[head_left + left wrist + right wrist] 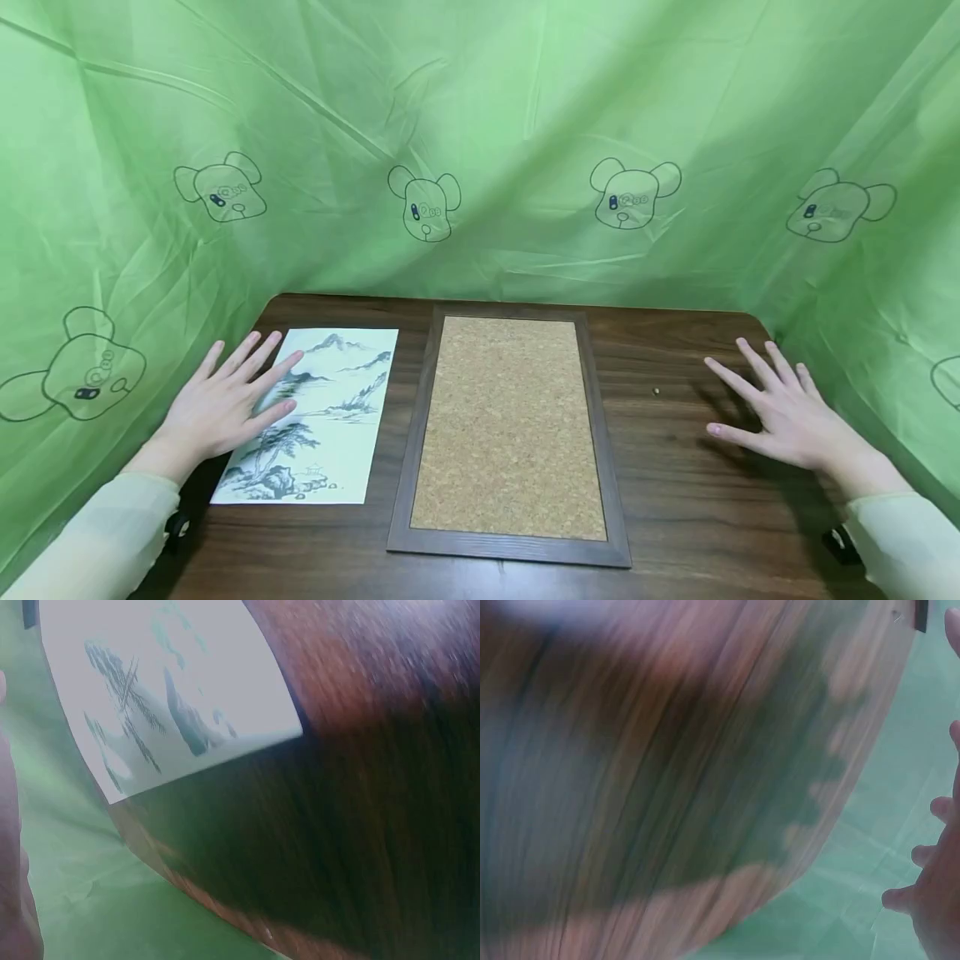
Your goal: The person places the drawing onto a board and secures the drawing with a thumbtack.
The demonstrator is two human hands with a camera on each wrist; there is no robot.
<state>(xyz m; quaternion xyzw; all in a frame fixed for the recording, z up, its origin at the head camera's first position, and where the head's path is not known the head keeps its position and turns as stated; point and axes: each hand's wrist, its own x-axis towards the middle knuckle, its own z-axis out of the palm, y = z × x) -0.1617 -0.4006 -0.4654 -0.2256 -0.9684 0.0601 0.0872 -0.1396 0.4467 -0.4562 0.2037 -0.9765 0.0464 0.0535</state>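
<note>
My left hand (225,402), fingers spread and straight, overlaps the left side of a white sheet with an ink landscape painting (341,417) in the head view. Its grip holds nothing. To the right of the sheet lies a cork board (510,425) in a dark wooden frame (510,546). Over the right part of the table my right hand (787,417) is spread wide, empty, casting a shadow on the wood. A tiny metallic-looking piece (656,391) sits between the board and that hand. In the left wrist view the painted sheet (202,697) appears near the table's edge.
The dark brown wooden table (675,500) has rounded far corners. Green fabric (510,108) printed with bear-head outlines hangs behind it and along both sides, close to the table's edges.
</note>
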